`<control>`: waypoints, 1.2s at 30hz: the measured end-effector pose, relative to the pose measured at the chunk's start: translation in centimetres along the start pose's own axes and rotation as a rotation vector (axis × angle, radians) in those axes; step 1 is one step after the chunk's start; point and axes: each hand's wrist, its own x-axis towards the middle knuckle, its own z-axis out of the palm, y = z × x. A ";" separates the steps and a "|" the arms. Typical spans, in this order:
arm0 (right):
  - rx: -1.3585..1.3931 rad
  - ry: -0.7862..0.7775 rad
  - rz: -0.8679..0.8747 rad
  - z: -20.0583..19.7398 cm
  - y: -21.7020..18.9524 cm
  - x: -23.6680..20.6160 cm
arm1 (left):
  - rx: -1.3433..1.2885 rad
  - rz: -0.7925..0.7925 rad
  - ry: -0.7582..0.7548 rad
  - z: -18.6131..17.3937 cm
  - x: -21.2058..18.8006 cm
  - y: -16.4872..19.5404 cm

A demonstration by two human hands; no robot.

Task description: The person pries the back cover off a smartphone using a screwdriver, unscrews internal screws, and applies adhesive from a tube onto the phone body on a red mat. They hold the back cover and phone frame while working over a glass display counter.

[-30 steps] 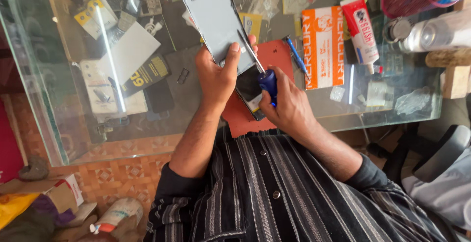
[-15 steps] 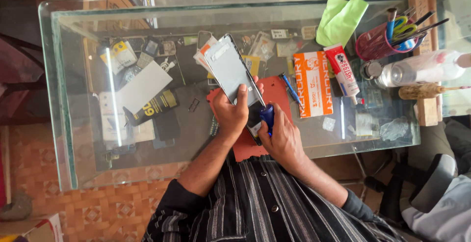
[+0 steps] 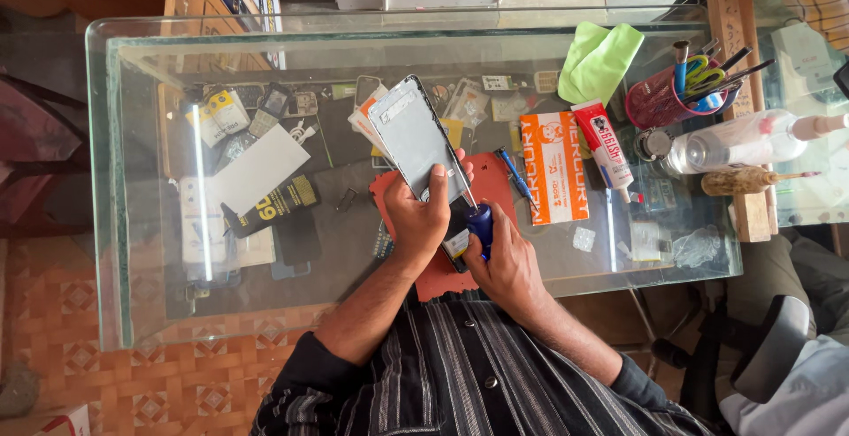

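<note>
My left hand [image 3: 421, 215] grips an opened phone [image 3: 416, 140] by its lower end, its grey inner plate facing up, held tilted above a red work mat [image 3: 491, 184] on the glass counter [image 3: 133, 135]. My right hand [image 3: 506, 263] holds a small screwdriver with a dark blue handle [image 3: 480, 221]; its thin metal shaft points up to the phone's lower right edge. Both hands meet at the bottom of the phone, close to my striped shirt.
On the glass stand an orange-and-white box [image 3: 553, 168], a glue tube [image 3: 604, 149], a green cloth [image 3: 600, 60], a pink tool cup [image 3: 659, 95], a clear bottle [image 3: 734, 140] and a blue pen [image 3: 513, 175]. Phone parts lie on the shelf under the glass. Another person's leg [image 3: 787, 268] is at right.
The view has pulled back and shifted, so the whole counter shows. The phone and both hands now sit lower and smaller in view, the grip unchanged.
</note>
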 end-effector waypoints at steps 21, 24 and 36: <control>0.075 -0.075 0.014 -1.8 -0.8 -1.5 | -0.071 -0.021 0.056 0.2 -2.4 1.2; 0.082 -0.090 0.014 -1.7 -0.9 -0.9 | -0.069 -0.024 0.073 0.0 -1.9 1.4; 0.078 -0.109 -0.010 -0.5 0.4 -0.3 | -0.117 -0.038 0.121 -0.3 -0.5 0.8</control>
